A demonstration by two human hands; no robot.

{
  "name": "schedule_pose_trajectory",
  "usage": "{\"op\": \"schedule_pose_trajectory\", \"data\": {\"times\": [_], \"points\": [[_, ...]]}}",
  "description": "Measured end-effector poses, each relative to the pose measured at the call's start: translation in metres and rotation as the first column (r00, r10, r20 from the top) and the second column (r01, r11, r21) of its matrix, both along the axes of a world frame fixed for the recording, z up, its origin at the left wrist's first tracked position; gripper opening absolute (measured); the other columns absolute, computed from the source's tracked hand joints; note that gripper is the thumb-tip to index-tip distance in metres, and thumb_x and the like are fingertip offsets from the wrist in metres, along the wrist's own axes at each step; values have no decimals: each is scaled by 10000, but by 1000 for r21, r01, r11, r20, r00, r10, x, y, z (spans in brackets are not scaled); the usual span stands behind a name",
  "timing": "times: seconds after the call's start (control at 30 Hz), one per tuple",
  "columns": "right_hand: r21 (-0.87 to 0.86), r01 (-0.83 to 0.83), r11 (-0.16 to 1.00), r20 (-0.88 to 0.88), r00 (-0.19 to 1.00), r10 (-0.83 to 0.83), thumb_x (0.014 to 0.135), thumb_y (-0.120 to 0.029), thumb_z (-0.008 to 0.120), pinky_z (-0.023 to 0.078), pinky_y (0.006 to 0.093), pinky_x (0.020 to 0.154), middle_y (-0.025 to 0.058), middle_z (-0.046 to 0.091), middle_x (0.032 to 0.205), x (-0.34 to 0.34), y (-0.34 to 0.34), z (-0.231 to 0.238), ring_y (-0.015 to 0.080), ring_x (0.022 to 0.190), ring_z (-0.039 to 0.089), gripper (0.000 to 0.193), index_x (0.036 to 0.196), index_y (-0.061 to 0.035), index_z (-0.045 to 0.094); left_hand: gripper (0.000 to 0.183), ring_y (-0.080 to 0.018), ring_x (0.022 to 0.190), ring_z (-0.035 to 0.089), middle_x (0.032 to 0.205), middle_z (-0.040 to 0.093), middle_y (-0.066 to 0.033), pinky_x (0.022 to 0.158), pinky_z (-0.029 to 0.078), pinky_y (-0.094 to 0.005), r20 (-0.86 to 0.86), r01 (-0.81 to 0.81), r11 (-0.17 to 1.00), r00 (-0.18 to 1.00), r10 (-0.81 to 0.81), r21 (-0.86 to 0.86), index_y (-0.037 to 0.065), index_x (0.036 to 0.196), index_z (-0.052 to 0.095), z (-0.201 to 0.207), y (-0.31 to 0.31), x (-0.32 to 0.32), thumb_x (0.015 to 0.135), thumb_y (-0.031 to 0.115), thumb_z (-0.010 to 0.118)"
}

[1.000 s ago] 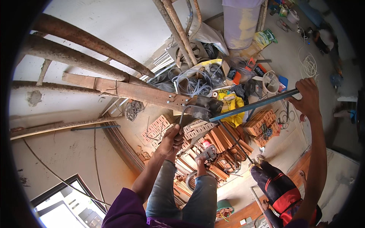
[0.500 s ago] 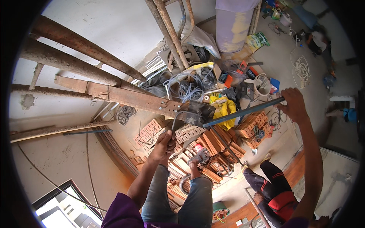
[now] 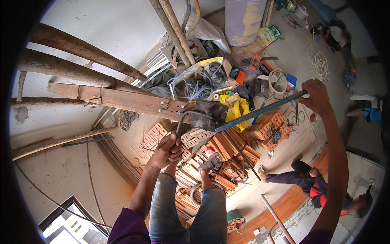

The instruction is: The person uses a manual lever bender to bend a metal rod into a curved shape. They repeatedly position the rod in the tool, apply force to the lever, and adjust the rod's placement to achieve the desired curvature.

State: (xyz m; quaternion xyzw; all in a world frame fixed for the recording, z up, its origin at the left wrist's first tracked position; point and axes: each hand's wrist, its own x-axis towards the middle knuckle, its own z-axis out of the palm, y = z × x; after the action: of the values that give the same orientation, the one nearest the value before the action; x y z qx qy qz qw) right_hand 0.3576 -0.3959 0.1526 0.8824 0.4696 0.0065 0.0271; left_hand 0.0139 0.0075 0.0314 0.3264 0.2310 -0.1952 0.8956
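From the head camera, looking down, the left hand (image 3: 167,147) is curled tight around the bent end of a thin grey steel rod (image 3: 181,122). The rod curves up from the fist and runs into a dark metal bending block (image 3: 208,115). That block sits at the end of a long rusty brown wooden plank (image 3: 122,101) with a few bolts in it.

The right hand (image 3: 316,96) is up high, with the arm stretched out. Its fingers are wrapped shut around the far end of a long blue-grey metal lever bar (image 3: 260,111). The bar slants down to the left and meets the bending block.

Below the hands are the person's two legs in grey-blue trousers (image 3: 187,211), with one foot (image 3: 209,162) on a stack of orange-red hollow bricks (image 3: 227,146).

Behind the block lies a yellow cloth bag (image 3: 239,109), next to a tangle of grey hoses and wires (image 3: 195,83). A big pale purple barrel (image 3: 243,20) stands at the top. Thick rusty pipes (image 3: 77,49) lean across the white wall on the left.

Another person in dark and red clothes (image 3: 317,188) crouches on the floor at the lower right, well apart from the hands.
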Motion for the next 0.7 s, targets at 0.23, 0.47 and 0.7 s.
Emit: {"op": "schedule_pose_trajectory", "data": {"times": [0.23, 0.47, 0.7], "points": [[96, 67, 993, 11, 998, -68, 587, -312, 815, 392, 415, 665, 86, 504, 697, -31, -11, -23, 307, 679, 503, 449, 822, -60, 527, 334, -17, 458, 210, 603, 271, 89, 384, 179, -186, -6, -4, 991, 1000, 5, 131, 153, 832, 450, 1, -4, -6, 1018, 427, 400], [153, 59, 987, 42, 997, -66, 595, -293, 772, 343, 416, 602, 114, 449, 676, -40, -16, -34, 333, 626, 439, 419, 752, -63, 460, 306, -34, 481, 233, 612, 283, 72, 406, 205, -187, 44, -53, 998, 998, 52, 15, 114, 876, 459, -9, -1, -10, 1034, 365, 385], [246, 114, 963, 74, 988, -136, 540, -246, 776, 379, 429, 622, 123, 478, 686, -65, -40, -59, 353, 652, 491, 407, 775, -64, 498, 313, -26, 456, 228, 600, 291, 76, 394, 192, -201, 129, -37, 988, 991, 17, 147, 112, 864, 469, -6, 0, -5, 1016, 383, 428]]}}
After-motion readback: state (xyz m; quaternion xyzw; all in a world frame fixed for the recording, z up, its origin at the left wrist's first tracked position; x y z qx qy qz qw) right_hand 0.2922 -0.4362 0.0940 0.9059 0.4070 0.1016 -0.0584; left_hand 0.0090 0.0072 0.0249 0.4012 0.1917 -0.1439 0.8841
